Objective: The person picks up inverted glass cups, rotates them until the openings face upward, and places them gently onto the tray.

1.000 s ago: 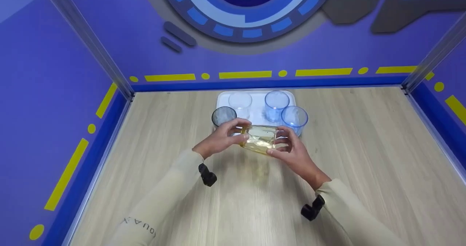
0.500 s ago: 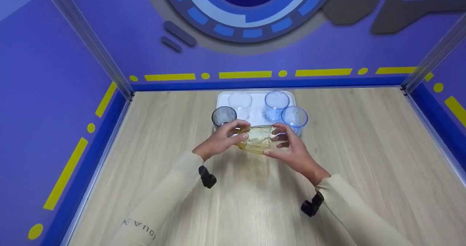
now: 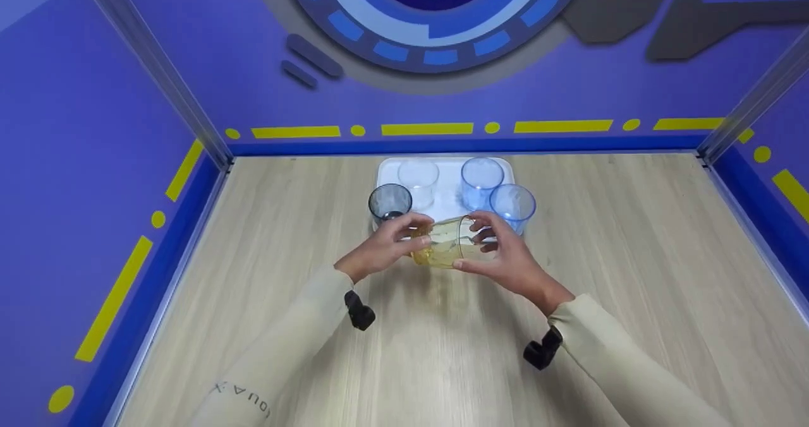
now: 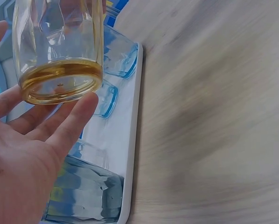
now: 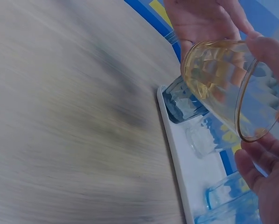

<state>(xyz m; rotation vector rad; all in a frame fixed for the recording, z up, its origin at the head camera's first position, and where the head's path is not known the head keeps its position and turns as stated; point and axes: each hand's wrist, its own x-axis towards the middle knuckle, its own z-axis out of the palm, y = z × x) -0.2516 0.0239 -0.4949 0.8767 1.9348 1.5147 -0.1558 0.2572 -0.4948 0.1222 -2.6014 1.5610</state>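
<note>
A clear amber-tinted drinking glass (image 3: 442,244) with faceted sides lies sideways in the air between both hands, its mouth toward the right. My left hand (image 3: 382,247) holds its base end, thumb on the near side and fingers behind. The thick amber base (image 4: 60,84) shows above the left fingers in the left wrist view. At the mouth, my right hand (image 3: 515,259) grips the rim between thumb and fingertips. The right wrist view shows the glass's rim (image 5: 244,100) between the right thumb (image 5: 268,49) and fingers. Nothing shows inside the glass.
Behind the hands, a white tray (image 3: 447,184) stands against the back wall. On it are a grey glass (image 3: 382,207), a colourless glass (image 3: 417,184) and two blue glasses, one farther back (image 3: 481,187) and one nearer (image 3: 515,206). Blue-purple panels enclose the wooden table (image 3: 284,212).
The amber glass has turned a little and shifted slightly left, showing more of its open mouth. My right hand has moved slightly left with it. The tray's glasses stay put.
</note>
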